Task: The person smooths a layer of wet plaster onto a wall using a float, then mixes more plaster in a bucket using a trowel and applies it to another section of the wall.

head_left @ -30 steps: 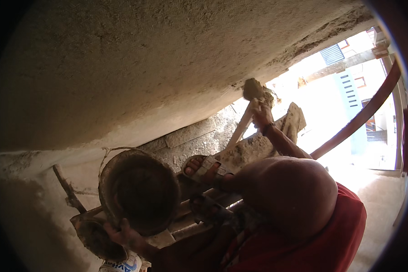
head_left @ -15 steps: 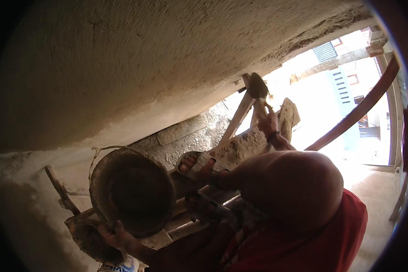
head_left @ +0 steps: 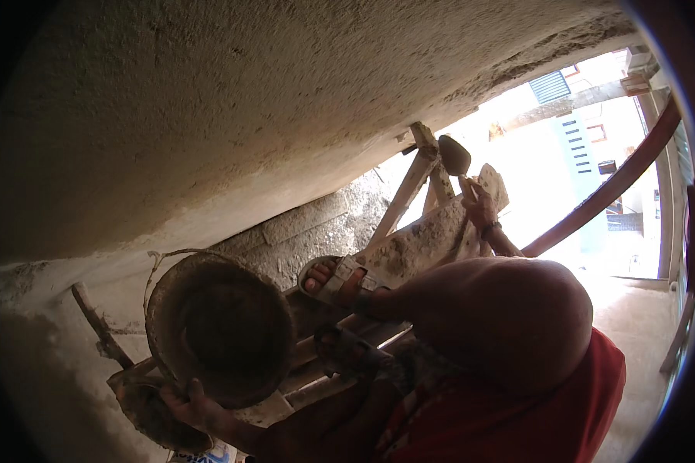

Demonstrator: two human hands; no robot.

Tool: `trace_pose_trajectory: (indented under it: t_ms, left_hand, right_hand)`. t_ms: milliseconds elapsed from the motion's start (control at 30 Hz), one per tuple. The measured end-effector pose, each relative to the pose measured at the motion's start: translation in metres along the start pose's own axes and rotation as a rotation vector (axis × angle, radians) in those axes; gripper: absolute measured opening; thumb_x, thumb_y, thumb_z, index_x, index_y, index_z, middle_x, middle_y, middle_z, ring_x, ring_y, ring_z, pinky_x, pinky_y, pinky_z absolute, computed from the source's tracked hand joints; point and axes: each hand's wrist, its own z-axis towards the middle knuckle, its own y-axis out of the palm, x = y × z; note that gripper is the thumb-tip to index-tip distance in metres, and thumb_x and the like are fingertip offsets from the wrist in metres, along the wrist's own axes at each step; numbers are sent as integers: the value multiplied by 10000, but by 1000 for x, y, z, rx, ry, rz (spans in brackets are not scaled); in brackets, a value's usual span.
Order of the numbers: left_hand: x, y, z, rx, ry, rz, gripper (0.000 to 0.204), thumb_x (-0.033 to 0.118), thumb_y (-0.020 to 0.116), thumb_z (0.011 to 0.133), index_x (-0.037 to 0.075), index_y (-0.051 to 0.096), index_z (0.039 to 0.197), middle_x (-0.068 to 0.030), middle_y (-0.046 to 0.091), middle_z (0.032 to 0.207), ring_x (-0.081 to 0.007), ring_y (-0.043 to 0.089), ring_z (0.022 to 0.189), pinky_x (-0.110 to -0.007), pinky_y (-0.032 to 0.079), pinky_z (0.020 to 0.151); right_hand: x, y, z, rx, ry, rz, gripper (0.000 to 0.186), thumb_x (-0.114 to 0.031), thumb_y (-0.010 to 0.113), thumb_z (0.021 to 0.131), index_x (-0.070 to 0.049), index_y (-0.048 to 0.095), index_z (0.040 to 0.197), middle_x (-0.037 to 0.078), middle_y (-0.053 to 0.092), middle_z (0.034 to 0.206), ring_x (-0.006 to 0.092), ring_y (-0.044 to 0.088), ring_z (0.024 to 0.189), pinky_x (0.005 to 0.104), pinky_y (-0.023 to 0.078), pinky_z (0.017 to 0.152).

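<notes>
My left hand [head_left: 197, 407] grips the near rim of a dark, mortar-crusted bucket [head_left: 158, 324] with a thin wire handle on its far side. The bucket's mouth faces me, and its inside is too dark to read. At the upper right, my right hand [head_left: 482, 207] is closed round the handle of a trowel [head_left: 454, 156], whose rounded blade points away from me, beside wooden props. Just beneath the left hand sits a crusted, dark, rounded container [head_left: 150, 413], partly hidden.
A rough plastered wall [head_left: 247, 116] slants across the top. My sandalled feet [head_left: 336, 279] rest on wooden planks [head_left: 405, 251]. Two timber props [head_left: 405, 193] lean by the wall. A reddish curved bar [head_left: 618, 185] crosses the bright opening at right. A white printed container [head_left: 208, 454] shows at the bottom.
My right hand and the trowel have shifted right and slightly nearer, and the blade has drawn away from the wooden props. The bucket has shifted slightly left with my left hand on its rim.
</notes>
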Motion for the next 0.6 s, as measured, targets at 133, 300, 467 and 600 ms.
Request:
trace_pose_trajectory:
  t_ms: [133,300,467,600]
  left_hand:
    - [-4,0,3,-12,20,-84,444,82,650,733,-21,531,1148,-103,581,1092,-225,532,998,-371,412,950]
    - [-5,1,2,99,89,170,522,117,706,730,-25,525,1199,-127,579,1147,-260,534,1060,-396,419,959]
    - [-19,-9,20,-128,170,191,551,197,739,742,-13,526,1206,-131,574,1130,-276,538,1040,-424,441,903]
    - [-17,-5,19,95,424,448,538,372,741,748,26,556,1117,-96,615,924,-266,546,880,-454,456,788]
  right_hand:
    - [-1,-9,2,-33,-40,-151,565,-89,585,787,-184,563,1344,109,635,1255,300,620,1110,374,453,993]
    - [-32,-30,-3,-125,-220,-346,472,-73,481,863,-177,580,1312,60,652,1221,257,647,1017,366,499,903]
    - [22,-25,32,-65,-279,-519,478,-99,468,881,-274,584,1311,163,676,817,277,669,771,416,514,757]
    - [-35,-34,13,-103,-393,-388,542,-63,484,815,-279,596,1300,144,703,915,309,673,860,411,521,814]
